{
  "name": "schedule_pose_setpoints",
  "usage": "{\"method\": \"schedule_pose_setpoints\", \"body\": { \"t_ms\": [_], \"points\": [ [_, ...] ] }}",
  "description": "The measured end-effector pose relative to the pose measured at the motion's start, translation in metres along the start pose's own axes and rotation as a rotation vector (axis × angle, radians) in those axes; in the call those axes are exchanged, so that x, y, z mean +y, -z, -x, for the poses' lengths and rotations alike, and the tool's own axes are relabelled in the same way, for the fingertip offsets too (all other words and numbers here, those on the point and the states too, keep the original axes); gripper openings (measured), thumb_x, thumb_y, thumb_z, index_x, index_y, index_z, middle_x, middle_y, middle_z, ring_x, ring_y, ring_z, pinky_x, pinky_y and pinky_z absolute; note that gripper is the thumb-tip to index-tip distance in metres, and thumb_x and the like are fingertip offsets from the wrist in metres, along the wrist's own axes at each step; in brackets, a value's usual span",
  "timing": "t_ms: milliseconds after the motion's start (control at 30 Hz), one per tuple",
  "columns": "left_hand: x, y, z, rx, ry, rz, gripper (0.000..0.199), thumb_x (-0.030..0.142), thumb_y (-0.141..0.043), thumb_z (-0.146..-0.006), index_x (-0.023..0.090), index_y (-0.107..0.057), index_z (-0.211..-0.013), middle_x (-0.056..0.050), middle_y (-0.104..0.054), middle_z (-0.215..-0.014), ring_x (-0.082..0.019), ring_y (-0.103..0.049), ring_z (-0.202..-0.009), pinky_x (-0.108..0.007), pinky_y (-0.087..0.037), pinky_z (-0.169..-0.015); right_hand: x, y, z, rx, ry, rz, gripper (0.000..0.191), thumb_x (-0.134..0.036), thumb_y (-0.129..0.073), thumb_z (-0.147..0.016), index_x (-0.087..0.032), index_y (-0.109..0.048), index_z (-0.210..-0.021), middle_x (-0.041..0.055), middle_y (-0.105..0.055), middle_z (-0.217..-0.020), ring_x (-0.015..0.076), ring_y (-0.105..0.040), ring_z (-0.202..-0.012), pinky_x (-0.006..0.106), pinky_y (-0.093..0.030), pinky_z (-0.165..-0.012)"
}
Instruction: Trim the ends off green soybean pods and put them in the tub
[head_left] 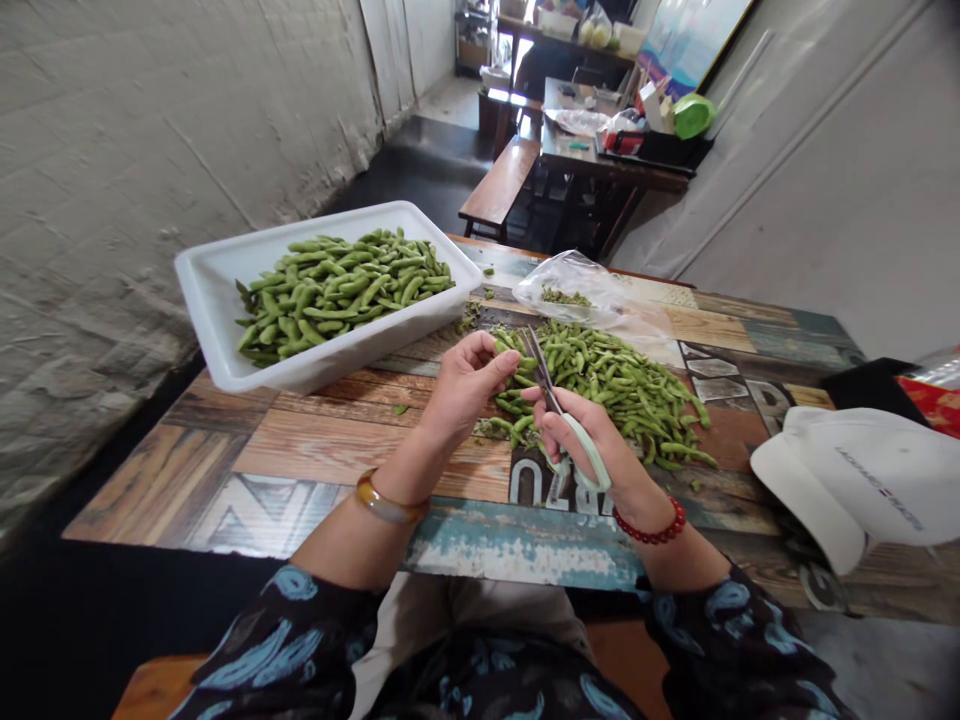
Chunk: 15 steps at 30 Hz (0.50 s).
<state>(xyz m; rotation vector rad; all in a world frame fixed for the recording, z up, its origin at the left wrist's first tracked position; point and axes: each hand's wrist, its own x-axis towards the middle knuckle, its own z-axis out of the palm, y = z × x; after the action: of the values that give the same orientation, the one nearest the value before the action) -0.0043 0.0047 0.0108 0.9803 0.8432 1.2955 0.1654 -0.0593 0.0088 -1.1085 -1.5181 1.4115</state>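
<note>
My left hand pinches a green pod at its fingertips, near the blades of the scissors. The scissors, with pale green handles, are in my right hand, their blades pointing up and away from me and slightly apart. Beneath and beyond both hands spreads a heap of green pods on the patterned wooden table. To the left, a white plastic tub holds many more green pods.
Behind the heap lies a clear plastic bag with green scraps near it. A white cap rests at the right. Farther off stand a wooden bench and another cluttered table. A rough wall runs along the left.
</note>
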Motion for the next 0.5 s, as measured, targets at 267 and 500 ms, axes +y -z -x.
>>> {"method": "schedule_pose_setpoints", "body": {
  "t_ms": [267, 500],
  "points": [
    [0.012, 0.010, -0.006, -0.067, 0.111, 0.179, 0.017, 0.028, -0.069, -0.072, 0.018, -0.057, -0.080, -0.002, -0.065, -0.078, -0.012, -0.061, -0.065, -0.023, -0.048, -0.057, 0.000, 0.006, 0.000, 0.153, -0.015, -0.128, 0.046, -0.054, -0.061, -0.091, -0.020, -0.060, -0.122, -0.0014, -0.056, -0.079, 0.0081, -0.050, -0.054, 0.022, -0.044, -0.046],
    [-0.006, 0.027, -0.021, -0.084, -0.057, -0.525, 0.009, 0.023, -0.070, -0.069, 0.016, -0.065, -0.066, 0.000, -0.059, -0.061, -0.012, -0.049, -0.058, -0.023, -0.037, -0.058, -0.005, 0.010, -0.003, 0.199, 0.013, -0.154, 0.046, -0.054, -0.063, -0.089, -0.019, -0.061, -0.120, -0.0009, -0.056, -0.084, 0.0076, -0.051, -0.055, 0.022, -0.046, -0.046]
  ]
}}
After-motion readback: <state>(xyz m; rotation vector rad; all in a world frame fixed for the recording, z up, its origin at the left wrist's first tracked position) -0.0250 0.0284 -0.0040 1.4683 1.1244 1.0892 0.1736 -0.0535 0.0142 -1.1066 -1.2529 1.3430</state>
